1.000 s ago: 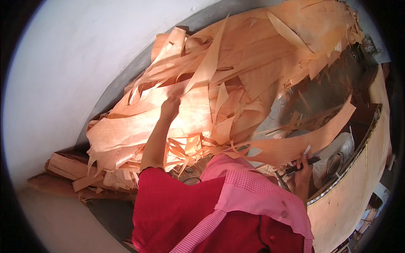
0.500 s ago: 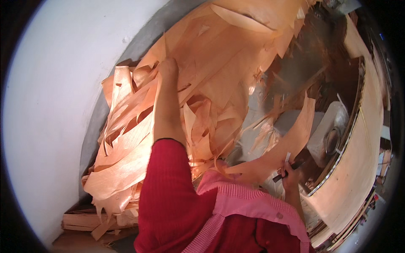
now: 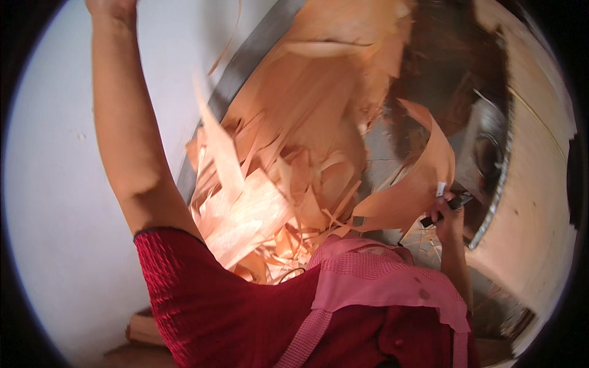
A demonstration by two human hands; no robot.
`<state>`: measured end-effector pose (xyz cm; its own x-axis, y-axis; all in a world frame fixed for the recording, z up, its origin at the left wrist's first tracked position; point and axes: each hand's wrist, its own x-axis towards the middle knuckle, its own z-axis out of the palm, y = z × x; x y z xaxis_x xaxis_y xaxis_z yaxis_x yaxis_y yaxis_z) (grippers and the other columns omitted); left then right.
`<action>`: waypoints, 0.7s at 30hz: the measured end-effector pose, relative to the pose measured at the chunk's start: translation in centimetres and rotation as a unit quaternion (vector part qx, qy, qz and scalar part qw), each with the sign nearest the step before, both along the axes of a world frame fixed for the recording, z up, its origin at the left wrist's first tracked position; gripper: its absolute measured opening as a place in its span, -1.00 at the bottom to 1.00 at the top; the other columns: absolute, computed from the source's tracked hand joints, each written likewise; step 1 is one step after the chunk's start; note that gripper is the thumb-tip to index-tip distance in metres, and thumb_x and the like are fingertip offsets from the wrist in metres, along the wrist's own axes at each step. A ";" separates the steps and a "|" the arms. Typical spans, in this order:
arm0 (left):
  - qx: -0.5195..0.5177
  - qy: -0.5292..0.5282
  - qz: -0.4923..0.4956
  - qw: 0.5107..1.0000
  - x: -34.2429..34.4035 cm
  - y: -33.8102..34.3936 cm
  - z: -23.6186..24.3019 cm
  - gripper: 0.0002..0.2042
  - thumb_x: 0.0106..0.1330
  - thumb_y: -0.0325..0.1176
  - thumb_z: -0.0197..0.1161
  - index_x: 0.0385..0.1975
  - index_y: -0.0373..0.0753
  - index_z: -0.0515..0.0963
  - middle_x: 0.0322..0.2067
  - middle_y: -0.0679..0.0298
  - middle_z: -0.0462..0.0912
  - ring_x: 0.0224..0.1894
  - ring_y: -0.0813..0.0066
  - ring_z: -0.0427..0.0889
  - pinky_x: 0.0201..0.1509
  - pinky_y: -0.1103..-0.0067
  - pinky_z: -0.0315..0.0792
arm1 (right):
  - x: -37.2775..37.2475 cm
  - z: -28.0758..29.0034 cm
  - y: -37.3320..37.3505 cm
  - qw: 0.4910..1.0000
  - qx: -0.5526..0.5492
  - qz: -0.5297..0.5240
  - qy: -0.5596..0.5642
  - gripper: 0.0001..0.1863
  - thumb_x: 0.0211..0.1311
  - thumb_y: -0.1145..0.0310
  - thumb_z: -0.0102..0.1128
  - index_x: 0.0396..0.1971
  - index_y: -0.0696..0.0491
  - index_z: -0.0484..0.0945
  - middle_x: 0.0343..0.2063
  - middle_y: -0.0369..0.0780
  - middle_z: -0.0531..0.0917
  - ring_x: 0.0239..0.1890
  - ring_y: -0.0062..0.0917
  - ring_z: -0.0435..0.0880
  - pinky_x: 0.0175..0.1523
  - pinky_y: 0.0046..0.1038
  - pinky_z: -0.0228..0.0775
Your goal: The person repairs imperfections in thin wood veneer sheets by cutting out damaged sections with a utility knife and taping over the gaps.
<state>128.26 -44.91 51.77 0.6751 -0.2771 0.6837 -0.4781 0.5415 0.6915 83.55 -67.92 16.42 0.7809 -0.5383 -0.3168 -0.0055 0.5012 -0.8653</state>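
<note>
My left arm reaches up along the wall side, and my left hand (image 3: pixel 113 7) is cut off by the top edge, its fingers hidden. A thin loose strip (image 3: pixel 221 54) shows against the white wall right of it. My right hand (image 3: pixel 448 218) grips a black-handled tool (image 3: pixel 434 218) with a metal end, and a small white piece (image 3: pixel 440 189) pokes up from its fingers. A wide, curved veneer strip (image 3: pixel 417 172) is at that hand, bending upward. A large heap of tan veneer sheets and shreds (image 3: pixel 300 116) fills the middle, blurred at the top.
A white wall (image 3: pixel 61 172) with a grey lower band lies on the left. A curved pale board with a metal edge (image 3: pixel 531 190) bounds the right, beside a silvery object (image 3: pixel 488 116) and a dark scrap-strewn area (image 3: pixel 429 80). Wood pieces (image 3: pixel 144 328) lie at lower left.
My left arm has swung up and leftward from the veneer heap to the top edge. My right hand stays on the tool, a little higher in the picture. The view has shifted.
</note>
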 end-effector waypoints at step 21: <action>0.421 -0.436 -0.089 0.791 -68.5 -67.3 -15.6 -0.66 0.02 -0.05 0.18 -0.34 -0.15 0.60 -0.32 0.02 0.59 -0.22 0.12 0.58 -0.12 0.45 0.41 | -67.1 21.3 -23.0 0.435 -0.526 -0.697 0.219 -0.71 0.17 0.30 0.06 -0.23 0.20 0.52 -0.27 -0.19 0.62 -0.37 -0.66 0.59 -0.45 -0.69 0.35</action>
